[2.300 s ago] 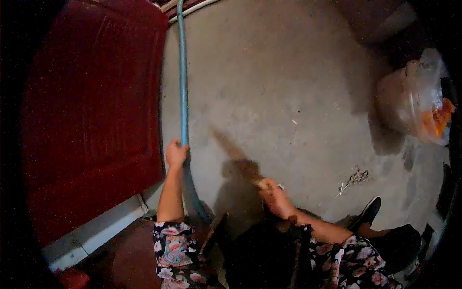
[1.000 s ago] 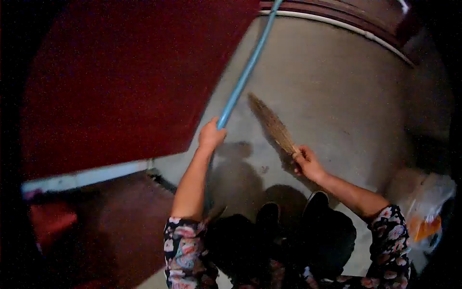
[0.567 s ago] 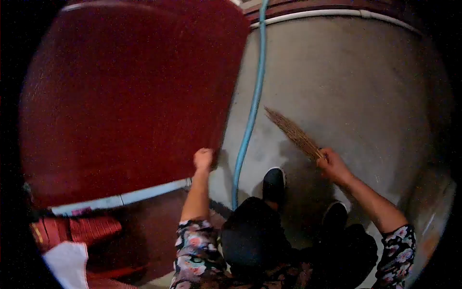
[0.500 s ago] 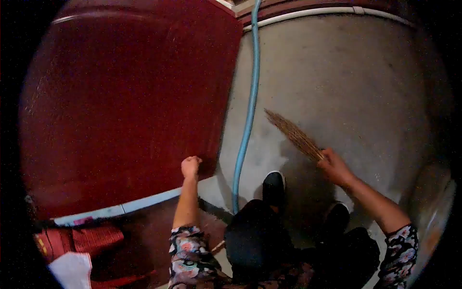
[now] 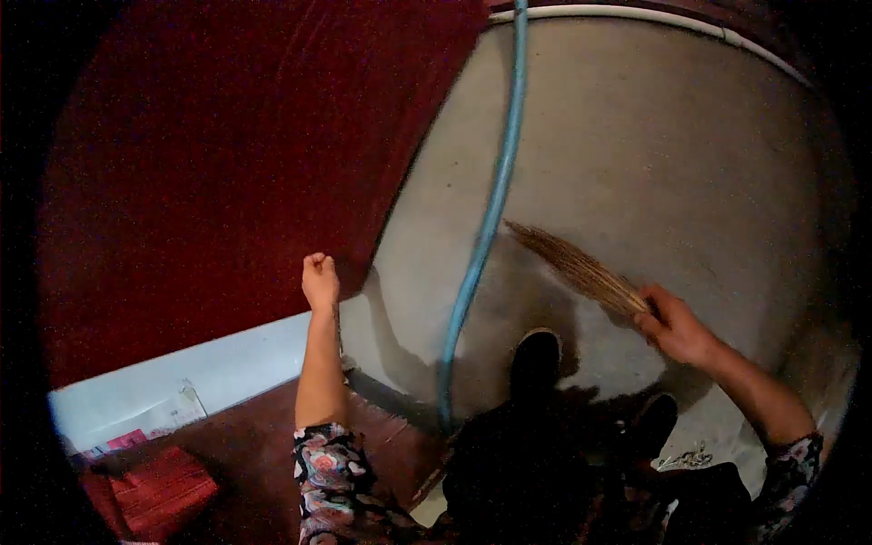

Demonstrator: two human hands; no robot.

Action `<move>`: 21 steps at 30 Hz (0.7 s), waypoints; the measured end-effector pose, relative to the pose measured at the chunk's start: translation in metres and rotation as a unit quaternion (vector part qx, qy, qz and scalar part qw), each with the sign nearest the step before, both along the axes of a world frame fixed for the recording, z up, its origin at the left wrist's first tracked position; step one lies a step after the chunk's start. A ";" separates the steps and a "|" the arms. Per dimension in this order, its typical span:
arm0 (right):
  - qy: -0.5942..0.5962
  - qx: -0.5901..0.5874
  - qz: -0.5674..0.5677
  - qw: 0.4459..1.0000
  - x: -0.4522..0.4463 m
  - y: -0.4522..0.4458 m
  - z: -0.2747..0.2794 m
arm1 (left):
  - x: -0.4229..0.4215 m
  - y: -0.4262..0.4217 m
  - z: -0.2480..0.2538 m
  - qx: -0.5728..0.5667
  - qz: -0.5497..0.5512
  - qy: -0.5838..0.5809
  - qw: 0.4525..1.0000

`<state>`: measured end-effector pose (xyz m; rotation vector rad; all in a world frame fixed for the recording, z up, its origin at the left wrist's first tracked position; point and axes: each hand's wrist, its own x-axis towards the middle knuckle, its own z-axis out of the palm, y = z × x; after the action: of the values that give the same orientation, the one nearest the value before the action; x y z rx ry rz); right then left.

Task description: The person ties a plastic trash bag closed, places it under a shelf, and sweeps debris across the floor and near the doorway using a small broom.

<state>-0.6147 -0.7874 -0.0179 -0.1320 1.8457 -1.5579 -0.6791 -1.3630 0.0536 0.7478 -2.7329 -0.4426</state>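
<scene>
My right hand [image 5: 674, 327] is closed round the handle end of a short straw broom [image 5: 581, 268], whose bristles point up and to the left over the grey floor. A blue hose [image 5: 495, 195] runs from the top down to near my knees, close to the broom's tip. My left hand [image 5: 320, 280] is raised beside the lower corner of a large dark red panel [image 5: 236, 163], fingers curled together. Nothing shows in the left hand, and it is apart from the hose.
A white pipe [image 5: 627, 13] runs along the far edge of the floor. At the lower left lie a red cloth-like item [image 5: 163, 495] and a white strip [image 5: 241, 354]. My dark shoe [image 5: 538, 356] and some small debris [image 5: 688, 457] are on the floor.
My left hand has let go of the blue hose and moved left, to the red panel's corner. My right hand has carried the broom to the right. The view has shifted.
</scene>
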 end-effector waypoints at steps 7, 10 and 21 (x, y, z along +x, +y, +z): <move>-0.147 0.027 0.015 0.989 -0.019 -0.041 0.013 | -0.045 -0.042 0.013 0.068 0.016 -0.003 0.998; -0.122 0.038 -0.004 0.992 -0.019 -0.044 0.009 | -0.062 -0.055 0.024 0.103 0.025 -0.021 0.994; -0.178 0.047 -0.008 0.983 -0.001 -0.040 0.010 | -0.067 -0.093 0.009 -0.018 0.012 -0.042 0.999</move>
<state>-0.6159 -0.8274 -0.0081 0.1948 1.6340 -1.3972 -0.7459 -1.4561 0.0621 0.8064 -2.7979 -0.3635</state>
